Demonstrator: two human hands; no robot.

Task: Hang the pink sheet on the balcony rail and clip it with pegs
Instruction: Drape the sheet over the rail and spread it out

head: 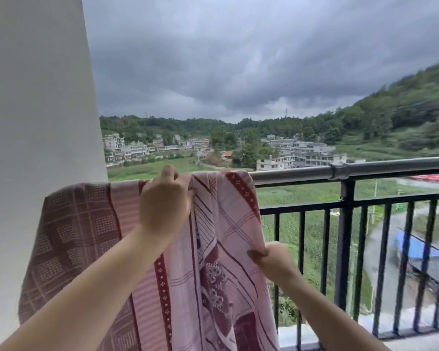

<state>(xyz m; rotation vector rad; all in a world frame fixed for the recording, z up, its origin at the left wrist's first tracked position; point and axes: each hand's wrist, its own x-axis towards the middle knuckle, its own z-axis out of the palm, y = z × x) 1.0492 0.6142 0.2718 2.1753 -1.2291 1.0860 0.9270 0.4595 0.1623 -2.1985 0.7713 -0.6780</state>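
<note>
The pink sheet (223, 224), patterned with dark red bands and checks, is draped over the left end of the balcony rail (365, 168) and hangs down on my side. My left hand (164, 206) grips a fold of the sheet at the top of the rail. Lower and to the right, my right hand (271, 258) pinches the sheet's right edge, pulling it slightly outward. No pegs are in view.
A white wall or pillar (36, 122) stands directly left of the sheet. The dark metal railing with vertical bars (342, 249) runs on to the right, its top rail bare there. Fields, buildings and hills lie far beyond.
</note>
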